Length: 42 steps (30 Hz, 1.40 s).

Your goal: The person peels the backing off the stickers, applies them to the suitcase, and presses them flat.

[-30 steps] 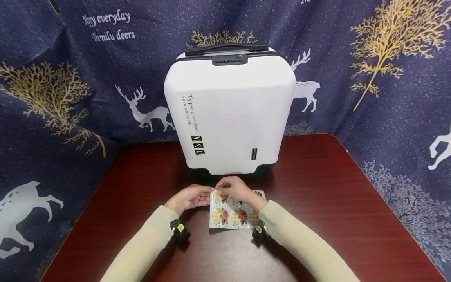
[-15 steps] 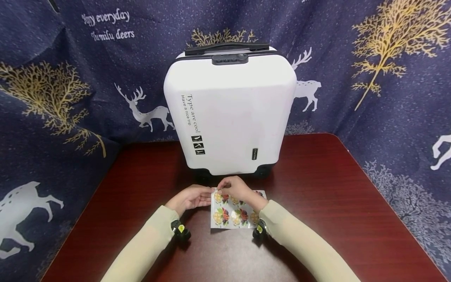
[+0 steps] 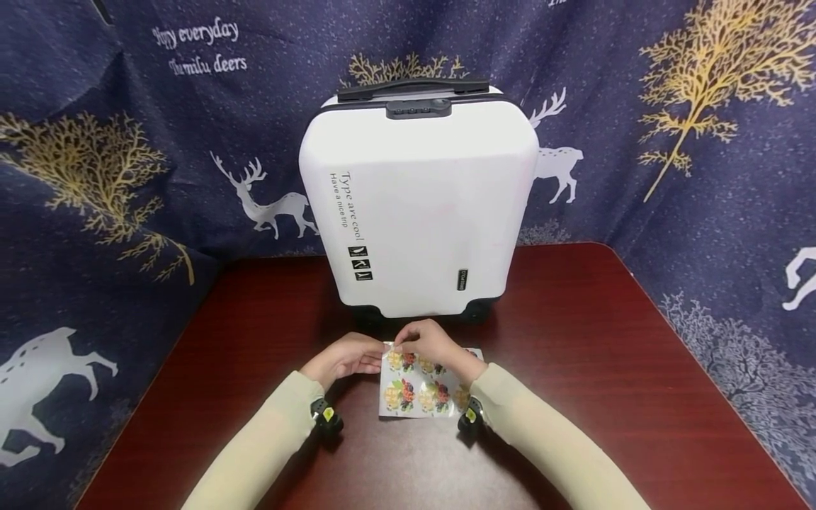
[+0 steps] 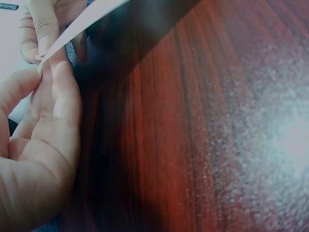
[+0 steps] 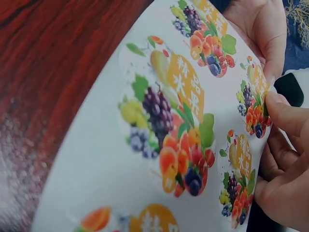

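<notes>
A white sheet of fruit stickers [image 3: 413,395], printed with fruit clusters and yellow labels, is held up off the table in front of the suitcase. My left hand [image 3: 349,356] pinches its far left corner between thumb and fingers. Right beside it, my right hand [image 3: 430,343] pinches the same top edge and covers part of the stickers. In the left wrist view the sheet [image 4: 79,26] shows almost edge-on, its corner between the fingertips of both hands. The right wrist view shows the printed face, with a large fruit sticker [image 5: 174,130] still on the sheet.
A white suitcase [image 3: 421,212] with a black handle [image 3: 411,88] stands upright just beyond the hands. The dark red table [image 3: 574,340] extends to both sides. Behind hangs a blue cloth [image 3: 268,106] with deer and golden trees.
The sheet's near edge has dipped slightly toward me, tilting its face a little. Both hands keep nearly the same place and pinch at the corner.
</notes>
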Tool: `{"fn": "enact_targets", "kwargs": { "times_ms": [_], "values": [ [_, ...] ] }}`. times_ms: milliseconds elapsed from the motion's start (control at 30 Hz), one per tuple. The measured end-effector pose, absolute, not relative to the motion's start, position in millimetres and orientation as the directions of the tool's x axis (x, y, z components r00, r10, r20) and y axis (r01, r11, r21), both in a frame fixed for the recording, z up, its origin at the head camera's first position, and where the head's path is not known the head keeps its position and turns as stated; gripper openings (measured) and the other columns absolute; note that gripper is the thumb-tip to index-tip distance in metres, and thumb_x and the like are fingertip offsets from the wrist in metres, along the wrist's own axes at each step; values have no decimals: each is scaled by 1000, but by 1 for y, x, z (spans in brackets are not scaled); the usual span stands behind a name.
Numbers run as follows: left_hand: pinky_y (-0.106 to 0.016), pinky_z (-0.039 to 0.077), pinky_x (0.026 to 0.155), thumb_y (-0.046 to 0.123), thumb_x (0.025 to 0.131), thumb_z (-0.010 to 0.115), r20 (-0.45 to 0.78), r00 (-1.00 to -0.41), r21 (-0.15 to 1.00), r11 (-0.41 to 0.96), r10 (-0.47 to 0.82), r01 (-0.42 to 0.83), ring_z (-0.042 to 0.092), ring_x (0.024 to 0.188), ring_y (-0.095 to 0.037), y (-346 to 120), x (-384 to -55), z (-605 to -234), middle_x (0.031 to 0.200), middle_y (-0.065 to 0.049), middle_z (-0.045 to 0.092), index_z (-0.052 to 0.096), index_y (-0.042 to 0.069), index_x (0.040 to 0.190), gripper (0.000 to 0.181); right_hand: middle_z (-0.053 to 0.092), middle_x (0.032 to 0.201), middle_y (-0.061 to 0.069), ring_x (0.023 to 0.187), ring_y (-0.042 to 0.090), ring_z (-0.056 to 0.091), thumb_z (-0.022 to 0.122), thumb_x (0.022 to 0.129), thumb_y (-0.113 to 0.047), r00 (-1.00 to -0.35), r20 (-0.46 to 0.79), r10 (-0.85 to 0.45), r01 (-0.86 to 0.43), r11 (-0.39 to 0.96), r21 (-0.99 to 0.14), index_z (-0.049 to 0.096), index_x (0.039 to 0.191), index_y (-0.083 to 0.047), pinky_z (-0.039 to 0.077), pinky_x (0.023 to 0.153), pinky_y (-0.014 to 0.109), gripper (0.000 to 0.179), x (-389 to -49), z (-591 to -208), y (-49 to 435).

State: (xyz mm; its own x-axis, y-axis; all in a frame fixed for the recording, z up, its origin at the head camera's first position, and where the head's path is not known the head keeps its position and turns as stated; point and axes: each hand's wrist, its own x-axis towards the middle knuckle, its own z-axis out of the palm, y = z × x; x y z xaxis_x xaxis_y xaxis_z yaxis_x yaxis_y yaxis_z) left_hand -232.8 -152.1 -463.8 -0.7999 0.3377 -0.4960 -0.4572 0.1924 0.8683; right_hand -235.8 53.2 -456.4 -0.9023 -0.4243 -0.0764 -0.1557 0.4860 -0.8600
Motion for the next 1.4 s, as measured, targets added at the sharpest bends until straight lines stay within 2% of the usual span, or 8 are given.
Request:
{"fn": "enact_targets", "kwargs": {
  "times_ms": [133,333,500,867,1033,1200,1400],
  "values": [
    [-22,60,74,9,98,60,-485,-805,874,187,340,-448,69,76,-9,-152,-232,-466,81,0,72,68,0,99,12,77,102,9,86,8,60,76,92,-14,-902,-59,-427,-169,476,-863,77,98,-6,49,79,24,10,-236,-459,55],
    [-21,60,73,8,99,60,-468,-818,884,192,335,-427,69,75,-8,-156,-232,-467,80,1,72,64,-13,115,27,77,106,10,93,10,63,75,93,-13,-908,-52,-415,-157,452,-878,78,97,-6,50,81,25,9,-234,-457,58],
    [-21,59,72,9,98,62,-453,-829,890,219,329,-399,68,74,-8,-159,-231,-466,81,1,72,60,-17,121,35,77,109,10,94,11,63,75,92,-14,-912,-50,-408,-155,454,-877,79,97,-6,50,81,24,10,-235,-458,60],
    [-22,59,69,9,96,64,-416,-851,903,255,321,-346,67,71,-8,-160,-232,-467,78,1,70,61,-17,118,35,76,108,10,84,10,58,75,93,-15,-914,-94,-395,-106,456,-884,79,98,-7,48,72,23,10,-236,-460,60],
    [-22,59,68,9,95,65,-419,-858,899,268,298,-346,67,70,-8,-158,-232,-467,78,1,69,62,-16,116,33,76,104,8,84,10,58,74,93,-16,-913,-101,-395,-93,445,-891,79,97,-7,48,73,24,10,-237,-462,61],
    [-23,59,69,8,95,66,-431,-861,890,286,271,-355,66,70,-8,-156,-235,-468,77,1,69,62,-17,117,33,76,98,5,84,9,60,75,93,-14,-911,-52,-409,-144,433,-890,78,93,-8,48,74,23,7,-236,-461,63],
    [-23,60,69,8,95,66,-421,-872,887,317,250,-337,65,69,-8,-155,-235,-469,77,0,69,64,-18,116,33,76,102,9,86,9,60,74,93,-14,-912,-54,-407,-142,436,-889,78,95,-6,49,76,22,9,-236,-461,63]
  ]
}}
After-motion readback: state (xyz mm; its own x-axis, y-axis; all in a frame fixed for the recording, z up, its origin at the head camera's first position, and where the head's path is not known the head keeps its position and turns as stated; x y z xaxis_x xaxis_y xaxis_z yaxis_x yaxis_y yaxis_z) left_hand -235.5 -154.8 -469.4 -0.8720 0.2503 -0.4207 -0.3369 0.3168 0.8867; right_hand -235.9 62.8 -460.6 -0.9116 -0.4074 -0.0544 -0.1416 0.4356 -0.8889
